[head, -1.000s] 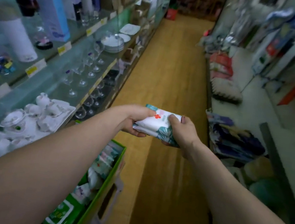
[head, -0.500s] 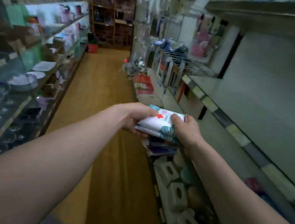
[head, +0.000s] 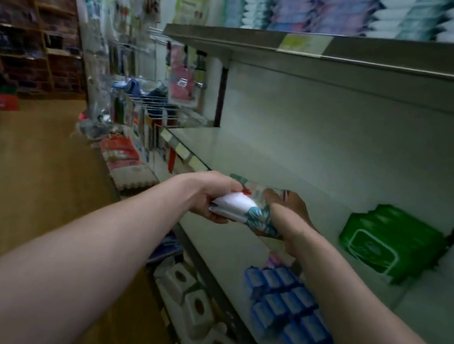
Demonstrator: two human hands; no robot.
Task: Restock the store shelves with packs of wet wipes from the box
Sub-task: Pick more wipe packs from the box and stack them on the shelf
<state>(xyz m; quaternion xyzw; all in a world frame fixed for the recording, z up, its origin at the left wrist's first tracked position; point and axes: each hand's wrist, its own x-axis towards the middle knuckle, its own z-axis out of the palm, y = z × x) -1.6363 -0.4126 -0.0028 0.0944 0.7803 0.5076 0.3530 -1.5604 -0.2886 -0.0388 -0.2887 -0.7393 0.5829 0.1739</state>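
The white pack of wet wipes [head: 236, 206], printed with teal leaves and a small red mark, is held up in the air over the front edge of the pale middle shelf [head: 275, 162], not yet resting on it. The left hand [head: 207, 195] grips its near-left end, fingers curled underneath and thumb on top; the right hand [head: 288, 213] grips the other end, fingers wrapped over the far side. Further right on that shelf lies a stack of green packs [head: 391, 244], well apart from the hands. The upper shelf [head: 242, 39] carries rows of pastel packs [head: 337, 7]. Below sit blue packs [head: 289, 311] and white tissue boxes [head: 197, 308], beside the wooden floor [head: 25, 168].
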